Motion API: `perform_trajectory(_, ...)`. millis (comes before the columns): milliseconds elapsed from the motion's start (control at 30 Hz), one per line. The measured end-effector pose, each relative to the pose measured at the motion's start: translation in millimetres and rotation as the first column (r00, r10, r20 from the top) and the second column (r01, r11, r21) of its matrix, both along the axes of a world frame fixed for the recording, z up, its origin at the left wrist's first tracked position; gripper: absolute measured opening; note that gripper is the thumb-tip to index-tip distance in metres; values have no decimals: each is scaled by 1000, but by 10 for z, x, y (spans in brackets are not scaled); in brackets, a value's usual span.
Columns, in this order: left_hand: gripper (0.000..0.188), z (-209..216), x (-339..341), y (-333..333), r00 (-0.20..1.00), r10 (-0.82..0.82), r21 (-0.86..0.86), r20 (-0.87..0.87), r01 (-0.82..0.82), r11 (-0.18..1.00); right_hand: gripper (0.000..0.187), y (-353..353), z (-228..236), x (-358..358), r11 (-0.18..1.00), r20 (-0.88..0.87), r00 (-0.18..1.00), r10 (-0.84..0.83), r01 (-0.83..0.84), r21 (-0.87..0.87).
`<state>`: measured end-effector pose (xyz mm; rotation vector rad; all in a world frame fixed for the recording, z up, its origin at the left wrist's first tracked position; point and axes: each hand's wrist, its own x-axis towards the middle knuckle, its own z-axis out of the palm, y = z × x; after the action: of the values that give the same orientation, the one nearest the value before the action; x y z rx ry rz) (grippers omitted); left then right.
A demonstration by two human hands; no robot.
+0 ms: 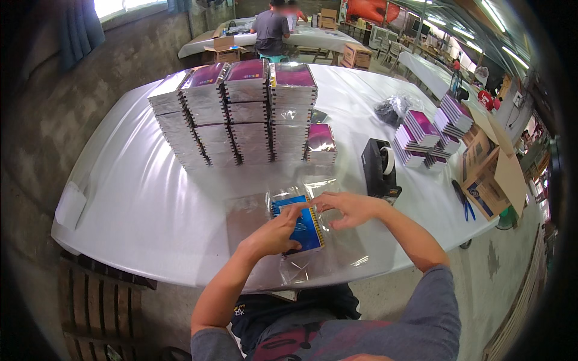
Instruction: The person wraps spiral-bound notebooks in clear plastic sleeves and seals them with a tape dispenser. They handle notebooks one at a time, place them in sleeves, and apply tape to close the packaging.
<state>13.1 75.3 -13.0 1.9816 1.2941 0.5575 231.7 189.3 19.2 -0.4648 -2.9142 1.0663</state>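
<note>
A blue notebook (309, 234) with a yellow spiral binding lies on clear plastic film (247, 219) at the near middle of the table. My left hand (278, 231) rests over its left part, thumb and fingers apart. From the right, my right hand (352, 209) reaches to the notebook's upper right edge. Its fingers are bent with the thumb held apart, and its fingertips are close to the film and the left fingertips. Whether they touch the film I cannot tell.
Tall stacks of wrapped spiral notebooks (250, 114) stand beyond my hands. To the right are a black tape dispenser (374, 171), more notebook stacks (416, 132), blue-handled pliers (465, 201) and an open cardboard box (484, 168). A person (271, 30) sits at a far table.
</note>
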Motion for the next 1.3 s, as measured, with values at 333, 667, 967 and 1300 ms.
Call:
perform_trajectory(333, 85, 1, 18, 10, 993, -33, 17, -115, 36, 999, 71, -185, -387, -231, 952, -302, 903, -305, 301, -58)
perform_trajectory(667, 75, -13, 2, 25, 991, 31, 8, -129, -31, 999, 73, -401, -508, -43, 853, -389, 759, -521, 445, -274)
perform_trajectory(967, 72, 41, 28, 22, 995, 20, 11, -98, -19, 1000, 67, -352, -136, 327, 874, -379, 812, -443, 485, 18)
perform_trajectory(1300, 77, 5, 54, -87, 969, 183, 68, -164, -174, 982, 72, -2, -86, -340, 992, 14, 1000, 18, -20, 126)
